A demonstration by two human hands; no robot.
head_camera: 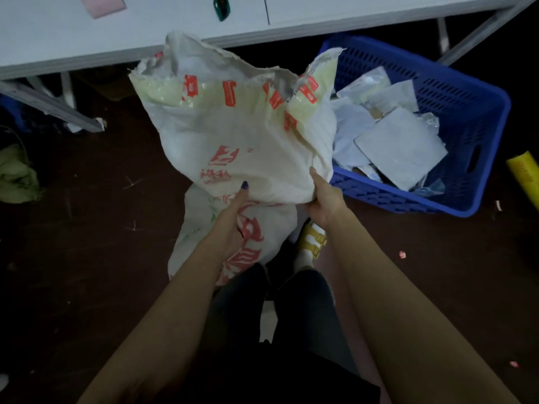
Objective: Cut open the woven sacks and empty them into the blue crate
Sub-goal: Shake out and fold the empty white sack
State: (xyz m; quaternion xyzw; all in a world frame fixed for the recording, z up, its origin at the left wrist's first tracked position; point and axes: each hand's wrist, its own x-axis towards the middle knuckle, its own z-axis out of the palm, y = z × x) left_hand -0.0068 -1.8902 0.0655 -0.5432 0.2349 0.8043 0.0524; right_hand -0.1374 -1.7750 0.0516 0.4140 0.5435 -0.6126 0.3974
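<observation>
At the far left we see a crumpled pale green cloth (16,176) on the dark floor, and above it the white surface (73,39) runs across the top, carrying a pink flat piece (103,4) and a dark green-handled tool (221,7). In the middle we hold up a white woven plastic sack with red printed characters (233,135). Its far end is ragged and gaping, banded with yellowish tape and red labels, and its cloth is slack and creased. Our left hand (233,217) grasps the sack's near edge, its dark-painted thumb pressed on the front. Under it a second white woven sack with large red print (250,249) lies on the floor. Our right hand (323,202) clutches the held sack's near right corner. The sack hangs just beside the blue perforated plastic crate (455,83), its right side overlapping the crate's left rim. In the crate lie white and silvery flat packets (399,147). A yellow roll (525,173) lies at the far right.
</observation>
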